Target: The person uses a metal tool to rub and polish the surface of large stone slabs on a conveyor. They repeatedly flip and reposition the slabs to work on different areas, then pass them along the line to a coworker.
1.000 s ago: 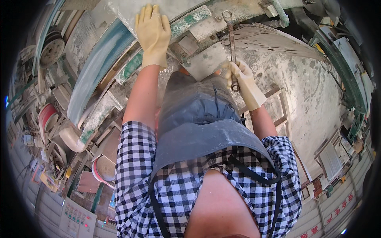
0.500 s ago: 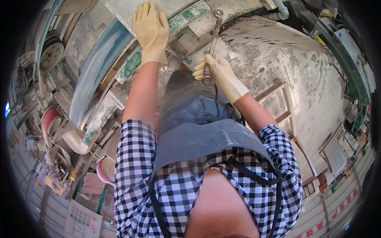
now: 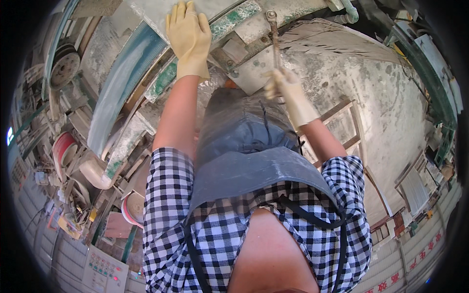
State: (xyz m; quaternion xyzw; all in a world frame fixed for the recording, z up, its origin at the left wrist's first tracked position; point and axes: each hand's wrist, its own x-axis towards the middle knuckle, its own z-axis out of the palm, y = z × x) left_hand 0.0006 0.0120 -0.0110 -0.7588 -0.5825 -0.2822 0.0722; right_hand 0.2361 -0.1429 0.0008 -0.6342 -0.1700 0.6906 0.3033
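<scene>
My left hand point(image 3: 188, 40), in a cream rubber glove, lies flat with fingers stretched on a pale grey panel point(image 3: 146, 10) at the top. Some way to its right, my right hand point(image 3: 288, 87) wears a matching glove, slightly blurred, its fingers wrapped round the lower part of a long wrench point(image 3: 275, 41). The wrench stands almost upright in the picture, and its ring-shaped end point(image 3: 271, 15) is at the far side by the machine's green-and-white worn edge point(image 3: 237, 18). The wrench's near end is mostly hidden by my right hand.
A blue curved sheet point(image 3: 124, 83) bends along the left of the machine. Dusty wheels point(image 3: 65, 67) and red-rimmed pulleys point(image 3: 64, 148) stand farther left. On the right lie a wooden frame point(image 3: 358, 124) on the stained floor point(image 3: 386, 112) and a green metal beam point(image 3: 430, 80). A grey apron point(image 3: 254, 171) covers my front.
My right hand has swung to the right with the wrench's near end, while its far end has hardly moved. The left hand has stayed flat on the panel, shifting barely in view.
</scene>
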